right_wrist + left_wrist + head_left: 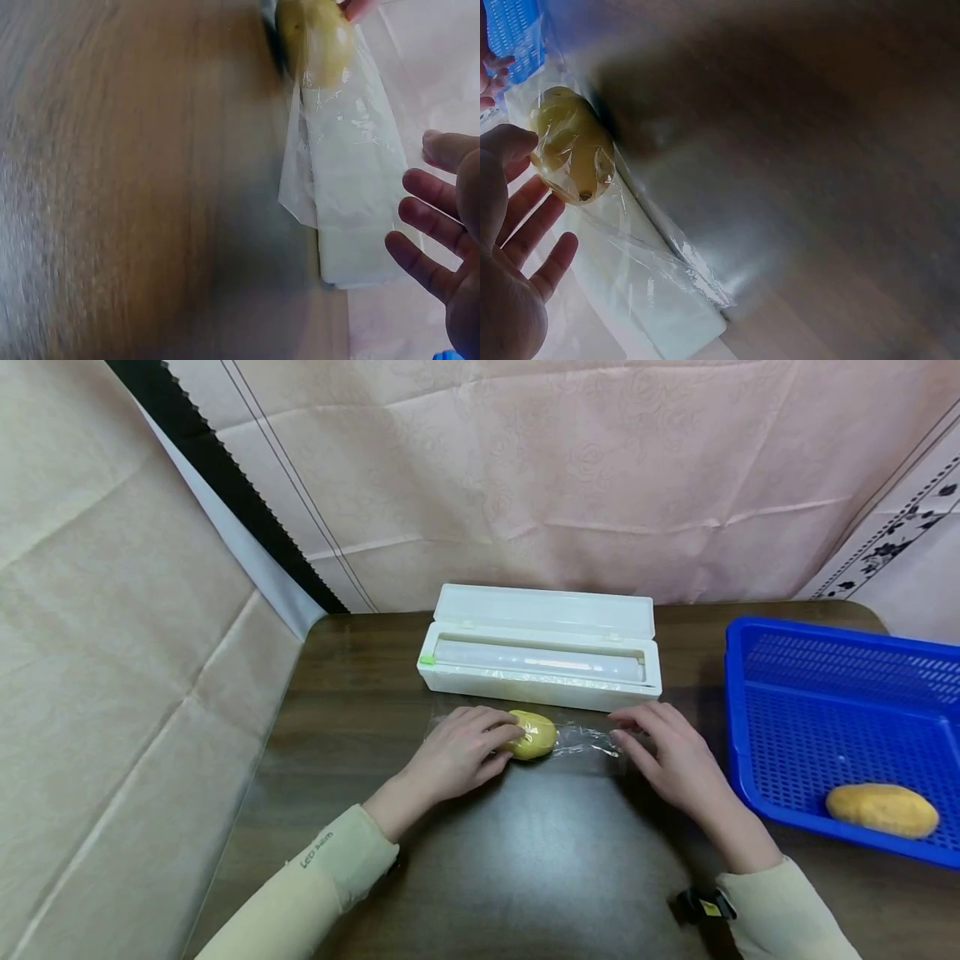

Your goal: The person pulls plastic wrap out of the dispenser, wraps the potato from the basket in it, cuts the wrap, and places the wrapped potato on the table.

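Observation:
A yellow potato (pixel 534 735) lies on the dark wooden table (pixel 555 868), wrapped in clear plastic film that trails out on both sides. My left hand (pixel 465 750) holds the potato's left end, thumb at the near edge and a finger over the top. In the left wrist view the other fingers (pixel 555 266) of that hand spread loosely beside the film (pixel 649 255). My right hand (pixel 667 760) hovers at the film's right end (pixel 588 739), fingers apart and holding nothing. From the right wrist view, the film's loose edge (pixel 298 199) hangs away from those fingers.
Just behind the hands stands a white film dispenser box (pixel 540 685), lid raised, with a roll of film (pixel 536 658) inside. To the right, a blue plastic basket (pixel 817 710) contains another potato (pixel 882 810). Pale patterned cloth (pixel 570 485) hangs behind the table.

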Tool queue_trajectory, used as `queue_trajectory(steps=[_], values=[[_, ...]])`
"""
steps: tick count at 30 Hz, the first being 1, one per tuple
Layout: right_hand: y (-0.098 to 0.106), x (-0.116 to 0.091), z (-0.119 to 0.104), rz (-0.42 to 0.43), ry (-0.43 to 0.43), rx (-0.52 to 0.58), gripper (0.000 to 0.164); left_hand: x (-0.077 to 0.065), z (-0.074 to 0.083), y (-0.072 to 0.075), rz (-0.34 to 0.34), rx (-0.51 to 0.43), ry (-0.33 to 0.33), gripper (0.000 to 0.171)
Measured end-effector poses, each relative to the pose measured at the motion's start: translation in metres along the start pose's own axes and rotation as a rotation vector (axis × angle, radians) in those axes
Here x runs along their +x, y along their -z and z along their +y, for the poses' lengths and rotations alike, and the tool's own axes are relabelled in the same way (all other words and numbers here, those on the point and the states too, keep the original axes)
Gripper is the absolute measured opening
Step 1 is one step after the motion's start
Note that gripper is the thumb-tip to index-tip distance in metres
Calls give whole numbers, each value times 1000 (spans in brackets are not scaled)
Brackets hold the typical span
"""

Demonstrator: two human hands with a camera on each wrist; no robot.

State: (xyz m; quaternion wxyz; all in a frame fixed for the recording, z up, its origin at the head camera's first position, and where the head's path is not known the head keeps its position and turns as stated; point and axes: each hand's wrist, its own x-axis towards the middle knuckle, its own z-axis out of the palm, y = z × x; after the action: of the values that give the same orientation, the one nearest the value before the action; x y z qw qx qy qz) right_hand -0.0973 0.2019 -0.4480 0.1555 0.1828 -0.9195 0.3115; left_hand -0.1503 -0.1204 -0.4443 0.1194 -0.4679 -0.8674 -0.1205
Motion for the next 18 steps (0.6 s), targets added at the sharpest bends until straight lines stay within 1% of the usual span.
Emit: queue_trajectory(steps=[3,6,8,10,12,15,18], values=[[-1,1,-5,48,64,-28,27,2,-1,-1,6,-7,-4,33],[-2,5,-16,102,191,-60,25,2,-1,-1,11,-13,-8,33],[-5,8,-26,113,281,-80,23,3,-1,0,9,-16,-5,34],[-11,11,-36,84,354,-97,32,3,-1,1,3,-16,0,35],[-20,14,-44,24,387,-113,37,3,-2,2,-5,-18,9,37],[-33,18,-49,-75,377,-147,41,3,-2,1,-14,-23,17,39],[-43,20,-49,-136,330,-172,54,3,-3,-1,-18,-33,19,40]])
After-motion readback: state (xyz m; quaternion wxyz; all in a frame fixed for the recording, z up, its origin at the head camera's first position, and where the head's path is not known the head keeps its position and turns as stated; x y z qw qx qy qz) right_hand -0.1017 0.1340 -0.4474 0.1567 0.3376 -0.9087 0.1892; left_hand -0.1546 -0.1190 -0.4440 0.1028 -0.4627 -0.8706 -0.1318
